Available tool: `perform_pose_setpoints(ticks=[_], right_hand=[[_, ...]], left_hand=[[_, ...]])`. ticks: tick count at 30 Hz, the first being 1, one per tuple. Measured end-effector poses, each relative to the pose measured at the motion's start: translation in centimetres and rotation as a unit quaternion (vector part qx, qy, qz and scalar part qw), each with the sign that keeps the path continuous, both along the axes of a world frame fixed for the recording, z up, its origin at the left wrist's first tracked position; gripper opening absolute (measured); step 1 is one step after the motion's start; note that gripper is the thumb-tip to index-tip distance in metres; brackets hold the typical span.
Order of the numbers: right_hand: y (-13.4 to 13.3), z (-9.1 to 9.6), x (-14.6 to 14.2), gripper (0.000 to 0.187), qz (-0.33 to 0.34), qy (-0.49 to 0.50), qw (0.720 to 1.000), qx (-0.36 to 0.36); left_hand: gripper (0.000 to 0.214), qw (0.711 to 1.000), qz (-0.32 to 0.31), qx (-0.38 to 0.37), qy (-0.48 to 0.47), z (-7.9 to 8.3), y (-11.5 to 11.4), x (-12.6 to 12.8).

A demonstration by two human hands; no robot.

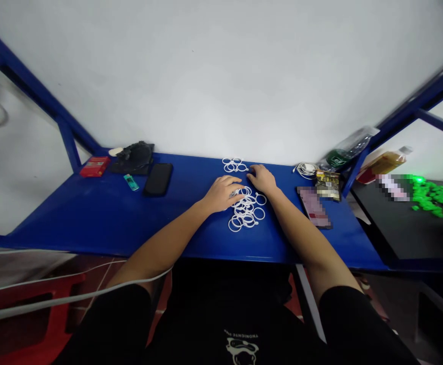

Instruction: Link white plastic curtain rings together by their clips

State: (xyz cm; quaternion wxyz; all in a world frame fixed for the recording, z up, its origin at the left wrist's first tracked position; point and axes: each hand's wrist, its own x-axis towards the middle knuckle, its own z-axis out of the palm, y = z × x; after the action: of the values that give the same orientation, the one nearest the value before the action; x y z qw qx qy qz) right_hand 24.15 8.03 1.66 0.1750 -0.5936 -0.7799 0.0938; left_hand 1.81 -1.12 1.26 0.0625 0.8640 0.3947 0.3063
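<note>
The person's left hand (223,193) is reaching over the far left edge of a pile of white rings (246,213), its fingers spreading and bending down among them; whether it is gripping a ring, I cannot tell. The right hand (263,179) is resting farther off, just right of a smaller cluster of white rings (235,165), with thumb and forefinger standing apart; whether its fingertips are holding anything is also unclear. The pile is lying toward the near side of a blue table (103,218), between the forearms, its rings overlapping, while the cluster is sitting at the far edge by the wall (206,76). To the left, a black phone (158,179) is lying flat, with a small teal packet (131,182), a black bag (135,158) and a red box (95,167) spreading beyond it. To the right, a second phone (315,208) is lying near a snack packet (328,185), a coiled white cable (304,171) and a clear bottle (351,149). Farther right, green pieces (436,197) are covering part of a dark tabletop (389,228).
</note>
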Motion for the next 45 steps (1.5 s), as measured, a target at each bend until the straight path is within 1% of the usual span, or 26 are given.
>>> perform_pose_setpoints(ticks=[1, 4, 7, 9, 11, 14, 16, 19, 21, 23, 26, 33, 36, 38, 45], right_hand=[[0.4, 0.0, -0.4, 0.039, -0.015, -0.015, 1.0, -0.003], [1.0, 0.1, -1.1, 0.027, -0.036, -0.026, 0.999, 0.007], [0.6, 0.2, -1.0, 0.021, -0.04, 0.001, 0.999, 0.025], [-0.3, 0.4, -0.6, 0.02, -0.027, 0.043, 0.998, 0.035], [-1.6, 0.7, -0.5, 0.02, 0.007, 0.1, 0.994, 0.053], [-3.8, 1.1, -0.8, 0.022, 0.056, 0.194, 0.977, 0.062], [-5.1, 1.2, -1.4, 0.023, 0.07, 0.262, 0.961, 0.051], [-6.7, 1.2, -2.2, 0.023, 0.095, 0.348, 0.932, 0.033], [-7.3, 1.1, -2.6, 0.022, 0.121, 0.375, 0.919, 0.022], [-7.6, 1.1, -2.8, 0.021, 0.139, 0.389, 0.911, 0.01], [-7.6, 1.1, -2.9, 0.02, 0.141, 0.412, 0.9, -0.013], [-7.5, 1.1, -2.9, 0.02, 0.149, 0.449, 0.877, -0.083], [-7.4, 1.0, -3.0, 0.021, 0.148, 0.458, 0.871, -0.1], [-7.4, 0.9, -3.0, 0.02, 0.142, 0.458, 0.872, -0.098], [-7.3, 0.8, -2.9, 0.012, 0.13, 0.433, 0.89, -0.062]], left_hand=[[0.035, 1.0, -0.006, -0.016, 0.003, 0.0, 0.0, 0.0], [0.036, 0.996, -0.049, -0.074, 0.024, 0.0, -0.1, -0.3], [0.035, 0.993, -0.069, -0.091, 0.006, 0.1, -0.2, -0.5], [0.034, 0.995, -0.058, -0.073, -0.021, 0.1, -0.2, -0.5], [0.033, 0.997, -0.027, -0.033, -0.059, 0.1, -0.1, -0.4], [0.037, 0.992, 0.035, 0.034, -0.119, 0.0, 0.2, -0.4], [0.038, 0.987, 0.062, 0.058, -0.136, 0.0, 0.4, -0.6], [0.038, 0.988, 0.071, 0.05, -0.124, 0.1, 0.5, -0.8], [0.038, 0.992, 0.074, 0.03, -0.102, 0.0, 0.5, -0.9], [0.033, 0.994, 0.077, 0.015, -0.08, -0.2, 0.5, -0.8], [0.025, 0.995, 0.075, 0.011, -0.066, -0.4, 0.6, -0.6], [0.025, 0.995, 0.085, 0.018, -0.058, -0.2, 0.5, -0.5], [0.024, 0.994, 0.086, 0.028, -0.059, -0.2, 0.5, -0.5], [0.023, 0.995, 0.079, 0.033, -0.059, -0.3, 0.5, -0.5], [0.024, 0.997, 0.051, 0.025, -0.054, -0.2, 0.4, -0.4]])
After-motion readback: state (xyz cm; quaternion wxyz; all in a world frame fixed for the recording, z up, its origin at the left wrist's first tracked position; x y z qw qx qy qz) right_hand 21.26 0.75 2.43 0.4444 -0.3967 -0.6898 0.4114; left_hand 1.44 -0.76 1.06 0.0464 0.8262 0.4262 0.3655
